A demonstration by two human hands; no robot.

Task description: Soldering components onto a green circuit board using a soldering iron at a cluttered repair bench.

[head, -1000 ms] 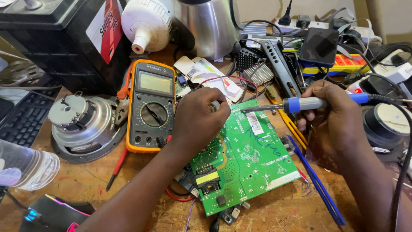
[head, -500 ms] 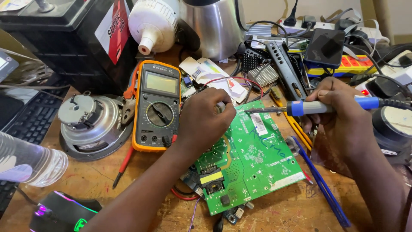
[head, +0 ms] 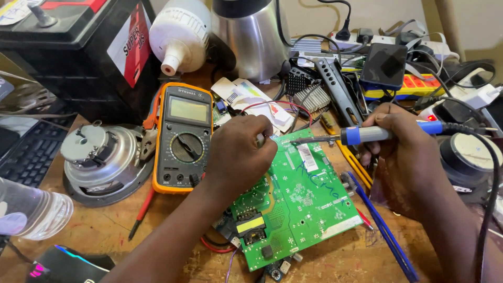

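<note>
A green circuit board (head: 304,204) lies tilted on the wooden bench. My right hand (head: 403,157) grips a blue-handled soldering iron (head: 361,135), its metal tip pointing left at the board's upper edge. My left hand (head: 241,154) rests closed on the board's upper left corner, fingers pinched on something small that I cannot make out, close to the iron's tip. The iron's black cord (head: 484,178) runs off to the right.
An orange multimeter (head: 183,139) lies left of the board, beside a round metal motor (head: 102,157). A black battery (head: 73,52), white bulb (head: 181,34) and steel kettle (head: 251,36) stand behind. Cables, heat sinks and a power strip crowd the back right. Blue pens (head: 382,230) lie right.
The view has shifted slightly, so everything sits a little lower in frame. Both hands stay in place on the board's upper edge, the iron tip still there.
</note>
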